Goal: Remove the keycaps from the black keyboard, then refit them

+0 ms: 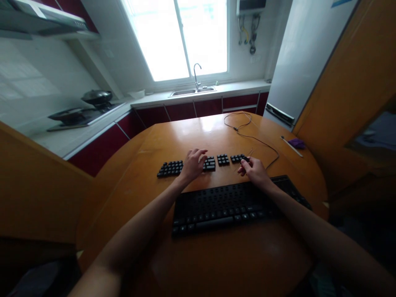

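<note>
A black keyboard [216,200] lies on the wooden table, with its lower rows of keys in place and the rows above them bare of keycaps. Beyond it, loose black keycaps are laid out in blocks: a long block [170,168] at the left, a small block [223,159] in the middle and another block [236,158] at the right. My left hand [193,163] hovers over the long block, fingers apart and holding nothing, hiding part of it. Thumb and fingers of my right hand [255,171] pinch a small black keycap [246,159] beside the right block.
A thin cable [262,142] loops over the far right of the round table [130,198]. Near the right edge lie a white stick-like tool [292,147] and a purple cloth [297,143]. Behind are a counter with a sink [182,93] and a stove with a wok [96,97].
</note>
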### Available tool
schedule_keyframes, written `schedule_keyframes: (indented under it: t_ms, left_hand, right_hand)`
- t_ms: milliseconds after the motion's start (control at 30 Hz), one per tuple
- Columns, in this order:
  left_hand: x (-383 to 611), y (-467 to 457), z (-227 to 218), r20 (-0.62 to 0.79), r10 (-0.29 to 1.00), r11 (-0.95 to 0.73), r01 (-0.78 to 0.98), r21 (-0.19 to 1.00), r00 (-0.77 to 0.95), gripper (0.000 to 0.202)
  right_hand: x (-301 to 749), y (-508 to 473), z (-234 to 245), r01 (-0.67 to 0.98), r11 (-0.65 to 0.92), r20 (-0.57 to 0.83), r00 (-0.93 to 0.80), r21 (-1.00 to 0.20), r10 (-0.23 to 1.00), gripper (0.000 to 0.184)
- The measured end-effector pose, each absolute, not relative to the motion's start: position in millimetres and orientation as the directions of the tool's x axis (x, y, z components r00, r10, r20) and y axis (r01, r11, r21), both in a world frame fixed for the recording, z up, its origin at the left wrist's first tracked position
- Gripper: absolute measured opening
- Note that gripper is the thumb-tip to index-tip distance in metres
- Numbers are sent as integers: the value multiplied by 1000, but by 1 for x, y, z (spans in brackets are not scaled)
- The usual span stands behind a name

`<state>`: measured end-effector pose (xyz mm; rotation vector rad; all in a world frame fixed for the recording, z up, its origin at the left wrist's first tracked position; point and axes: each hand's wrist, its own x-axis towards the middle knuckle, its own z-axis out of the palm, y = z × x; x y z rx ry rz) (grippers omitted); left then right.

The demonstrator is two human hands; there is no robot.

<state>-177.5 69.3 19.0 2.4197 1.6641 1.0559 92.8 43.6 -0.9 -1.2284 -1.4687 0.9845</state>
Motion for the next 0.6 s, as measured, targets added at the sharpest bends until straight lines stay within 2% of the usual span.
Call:
schedule_keyframes:
  t_ms: [100, 200, 367, 500, 600]
  left_hand:
    - [-186, 69, 45, 466, 881, -370, 727, 578, 78, 31]
    - [-186, 56, 66, 384, 921, -332, 646, 688, 64, 36]
    - [-161, 17, 80, 238, 916, -392, 594, 702, 323, 30]
    - [-136, -10, 84, 168, 854, -476, 609, 634, 493, 24]
    - [-121, -23, 86, 119, 807, -521, 602, 606, 578, 21]
  right_hand:
    - [96, 42, 7, 221, 214, 211, -36, -952, 977, 35]
    - [101, 39, 18, 200, 278, 282, -11, -939, 959, 38]
    - [113, 28, 48, 154, 361, 365, -3, -920, 931, 40]
    - [128, 7, 65, 180, 405, 409, -13, -897, 912, 38]
    - [149, -10, 61, 231, 406, 408, -43, -884, 912, 30]
